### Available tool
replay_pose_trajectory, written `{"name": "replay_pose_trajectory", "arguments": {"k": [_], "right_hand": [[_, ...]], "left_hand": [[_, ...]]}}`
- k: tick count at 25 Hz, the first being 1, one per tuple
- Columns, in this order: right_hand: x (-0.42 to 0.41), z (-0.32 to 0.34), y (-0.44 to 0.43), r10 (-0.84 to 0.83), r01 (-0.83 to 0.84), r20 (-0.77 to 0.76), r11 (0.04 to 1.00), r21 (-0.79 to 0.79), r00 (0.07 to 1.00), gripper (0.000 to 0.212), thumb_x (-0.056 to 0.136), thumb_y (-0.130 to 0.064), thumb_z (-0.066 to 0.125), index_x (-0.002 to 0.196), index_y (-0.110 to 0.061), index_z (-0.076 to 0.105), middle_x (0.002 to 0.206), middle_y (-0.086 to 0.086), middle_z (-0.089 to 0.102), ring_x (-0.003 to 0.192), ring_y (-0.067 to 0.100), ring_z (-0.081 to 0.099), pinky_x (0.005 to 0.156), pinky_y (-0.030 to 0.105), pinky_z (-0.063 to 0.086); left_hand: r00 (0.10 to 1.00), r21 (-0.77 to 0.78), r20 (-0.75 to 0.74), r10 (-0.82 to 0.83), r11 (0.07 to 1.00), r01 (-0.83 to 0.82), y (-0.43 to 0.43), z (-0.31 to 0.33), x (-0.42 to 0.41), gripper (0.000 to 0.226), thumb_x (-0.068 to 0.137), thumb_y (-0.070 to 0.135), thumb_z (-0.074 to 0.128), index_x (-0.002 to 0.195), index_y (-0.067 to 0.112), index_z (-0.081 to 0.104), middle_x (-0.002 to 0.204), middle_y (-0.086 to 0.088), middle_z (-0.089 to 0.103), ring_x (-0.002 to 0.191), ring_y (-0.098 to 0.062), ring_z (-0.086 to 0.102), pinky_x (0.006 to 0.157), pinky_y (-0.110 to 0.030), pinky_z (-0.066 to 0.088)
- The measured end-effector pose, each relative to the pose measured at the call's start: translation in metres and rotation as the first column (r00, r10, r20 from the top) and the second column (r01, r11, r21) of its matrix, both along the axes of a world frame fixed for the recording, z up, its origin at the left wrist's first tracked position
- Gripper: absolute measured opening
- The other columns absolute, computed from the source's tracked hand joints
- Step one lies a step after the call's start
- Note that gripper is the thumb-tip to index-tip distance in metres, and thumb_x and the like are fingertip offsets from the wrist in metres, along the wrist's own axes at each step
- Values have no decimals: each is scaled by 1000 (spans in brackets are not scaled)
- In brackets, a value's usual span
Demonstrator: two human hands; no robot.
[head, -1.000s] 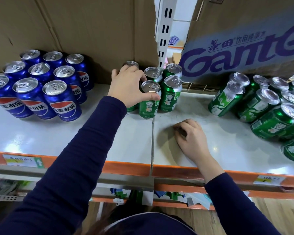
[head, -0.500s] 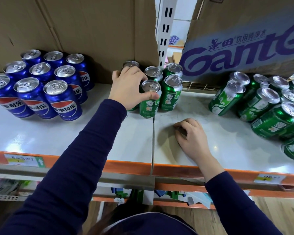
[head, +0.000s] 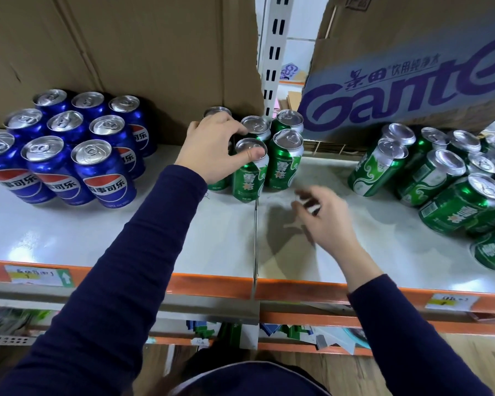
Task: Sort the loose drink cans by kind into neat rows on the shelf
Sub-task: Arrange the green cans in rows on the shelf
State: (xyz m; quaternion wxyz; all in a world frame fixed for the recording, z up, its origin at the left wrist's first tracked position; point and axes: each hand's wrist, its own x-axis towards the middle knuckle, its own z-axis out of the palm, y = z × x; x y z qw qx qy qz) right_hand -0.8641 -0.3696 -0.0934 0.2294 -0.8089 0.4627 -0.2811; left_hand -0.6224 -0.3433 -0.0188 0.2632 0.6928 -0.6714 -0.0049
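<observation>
Presently a green can (head: 250, 174) at twelve o'clock is gripped into its row by the left hand (head: 212, 150), while the slack, empty right hand (head: 326, 221) is likely needed next for loose cans (head: 440, 201) at three o'clock.

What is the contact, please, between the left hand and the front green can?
Touching: in the head view the left hand lays its thumb on the rim of the front green can.

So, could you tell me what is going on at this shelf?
A person is sorting cans on the shelf. The left hand grips the front green can of a middle group by its top. The right hand hovers empty, blurred. Blue cans stand in neat rows on the left; more green cans crowd the right.
</observation>
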Motion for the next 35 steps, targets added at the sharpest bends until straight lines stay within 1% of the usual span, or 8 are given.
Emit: {"name": "replay_pose_trajectory", "arguments": {"k": [3,6,13,18,22,24,28,35], "right_hand": [[19,34,-33,-69,75,109,996,-43,992,46,86,-36,68,126,-15,56,118,2,60,103,14,57,86,29,49],[40,53,-61,-51,52,4,998,-28,999,58,84,-44,68,132,-16,50,126,2,58,115,17,53,93,30,44],[29,69,-66,39,-40,21,998,55,999,53,79,-40,74,125,-20,58,110,-7,65,95,5,59,83,23,48],[20,70,-56,135,-135,7,984,113,991,58,73,-42,79,124,-22,59,114,-7,64,103,7,59,87,21,46],[16,74,-66,209,-218,61,950,225,976,51,77,-52,71,121,-28,60,114,-10,65,105,8,59,92,32,49],[23,78,-84,128,-140,81,977,159,988,37,88,-48,60,118,-26,61,110,-8,65,100,9,60,92,33,49],[53,84,-123,62,-65,-221,998,-9,973,48,89,-42,63,126,-12,58,122,7,62,112,23,54,89,28,38],[53,88,-141,197,-191,-330,980,50,923,43,88,-35,65,123,-10,58,119,9,63,96,17,53,78,23,33]], "left_hand": [[998,-73,-57,16,997,-20,-2,1,1,32,92,44,56,110,20,66,109,2,58,110,-19,51,91,-38,30],[998,-62,-69,3,998,-7,-1,-5,-4,24,96,33,52,109,20,67,108,3,60,109,-19,52,91,-38,31],[992,-81,-103,-68,995,60,4,-9,-11,26,99,23,48,116,14,66,112,2,63,108,-20,55,97,-43,37],[989,-112,-138,-60,993,45,6,-13,-15,24,97,18,53,114,9,67,110,-2,64,105,-24,58,97,-50,40],[993,-101,-108,-44,994,33,6,-13,-20,28,95,26,56,116,12,66,115,-2,63,110,-24,56,100,-47,36],[995,-77,-83,-64,995,58,6,-12,-25,41,91,42,57,119,13,64,117,0,61,113,-22,55,101,-47,36],[997,16,26,-70,997,70,-1,-9,-40,74,73,70,62,126,19,60,123,4,58,119,-20,48,105,-40,28],[998,19,58,-17,1000,16,-9,-13,-50,69,66,65,72,120,23,64,116,7,56,117,-19,41,100,-39,25]]}}
